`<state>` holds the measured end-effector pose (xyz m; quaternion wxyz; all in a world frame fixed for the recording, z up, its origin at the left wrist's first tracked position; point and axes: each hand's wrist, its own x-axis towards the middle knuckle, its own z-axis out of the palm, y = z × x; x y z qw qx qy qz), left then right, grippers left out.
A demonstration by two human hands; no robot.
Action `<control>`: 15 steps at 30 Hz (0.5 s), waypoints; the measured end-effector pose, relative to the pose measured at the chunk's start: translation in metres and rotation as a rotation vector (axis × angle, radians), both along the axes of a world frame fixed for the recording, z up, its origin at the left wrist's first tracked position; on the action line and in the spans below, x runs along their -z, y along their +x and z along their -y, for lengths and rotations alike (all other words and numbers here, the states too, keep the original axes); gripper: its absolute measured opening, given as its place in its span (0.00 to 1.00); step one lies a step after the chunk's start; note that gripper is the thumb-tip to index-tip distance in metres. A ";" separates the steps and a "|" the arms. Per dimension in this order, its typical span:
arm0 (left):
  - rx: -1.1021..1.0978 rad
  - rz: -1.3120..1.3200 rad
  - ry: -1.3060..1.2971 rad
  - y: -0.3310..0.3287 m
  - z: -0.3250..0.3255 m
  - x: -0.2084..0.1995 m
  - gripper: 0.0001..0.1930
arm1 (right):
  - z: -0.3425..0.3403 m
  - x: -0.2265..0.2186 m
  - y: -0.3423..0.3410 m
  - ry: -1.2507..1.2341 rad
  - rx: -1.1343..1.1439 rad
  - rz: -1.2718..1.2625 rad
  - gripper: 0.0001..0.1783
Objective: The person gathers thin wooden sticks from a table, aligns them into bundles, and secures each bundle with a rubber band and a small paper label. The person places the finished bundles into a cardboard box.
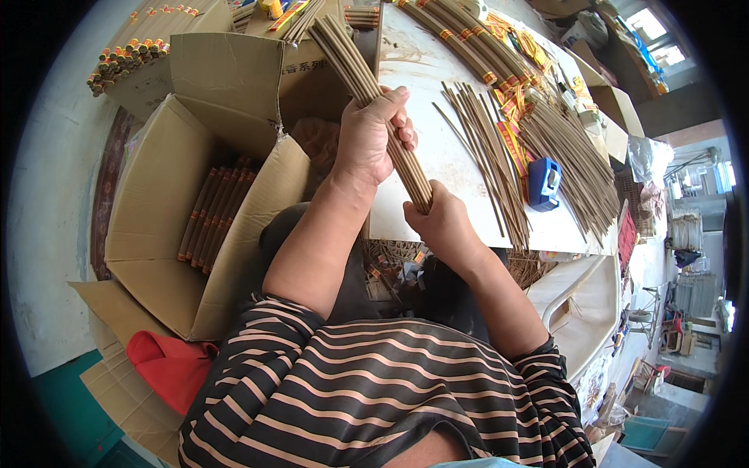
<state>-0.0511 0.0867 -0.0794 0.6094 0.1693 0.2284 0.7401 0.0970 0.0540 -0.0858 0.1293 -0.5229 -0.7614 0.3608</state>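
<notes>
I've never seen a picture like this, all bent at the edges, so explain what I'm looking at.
It comes from a wide fisheye camera worn on someone's head, looking down, hence the bent edges. There's no machine: the wearer's bare left hand grips a bundle of thin brown sticks, and the right hand holds its near end. On the white table lie loose sticks, banded bundles and a blue object that looks like a tape dispenser. To the left, an open cardboard box holds more banded bundles.

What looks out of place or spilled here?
Below the near edge of the table, loose sticks and scraps lie jumbled, perhaps spilled or discarded, unlike the aligned bundle in the left hand and right hand.
</notes>
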 end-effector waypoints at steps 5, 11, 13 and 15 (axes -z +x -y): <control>0.041 0.050 0.032 0.003 -0.001 0.008 0.11 | -0.003 -0.015 -0.006 -0.137 0.012 -0.021 0.14; 0.084 0.043 0.001 0.015 0.002 0.007 0.14 | -0.011 -0.007 0.000 -0.150 -0.005 -0.100 0.19; 0.039 0.014 -0.017 0.013 0.001 0.006 0.15 | -0.013 -0.006 0.002 0.033 -0.045 -0.152 0.20; -0.014 -0.020 -0.037 0.011 0.000 0.007 0.17 | -0.012 -0.010 0.002 0.361 -0.062 -0.255 0.22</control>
